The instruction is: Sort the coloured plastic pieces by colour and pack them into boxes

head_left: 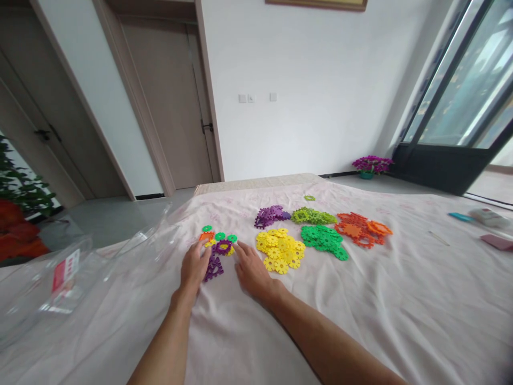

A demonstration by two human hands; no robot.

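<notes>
My left hand [195, 263] lies at the left edge of a small mixed group of plastic pieces, fingers stretched forward over it. Near its fingertips are an orange square piece [207, 235] and a purple ring-like piece [223, 246]; more purple pieces [214, 269] lie beside the thumb. Green discs [220, 236] and partly covered yellow discs sit among them. On the group's right side rests my right hand [251, 269], fingers extended and apart, the tips close to a green disc [232, 238]. Neither hand visibly grips a piece.
Sorted piles stand to the right: yellow discs [280, 248], green discs [324, 239], purple [269, 216], light green [313, 216] and orange-red pieces [355, 230]. A single light green piece [309, 198] lies farther back. Clear plastic packaging [66, 272] covers the left of the pale cloth [340, 321].
</notes>
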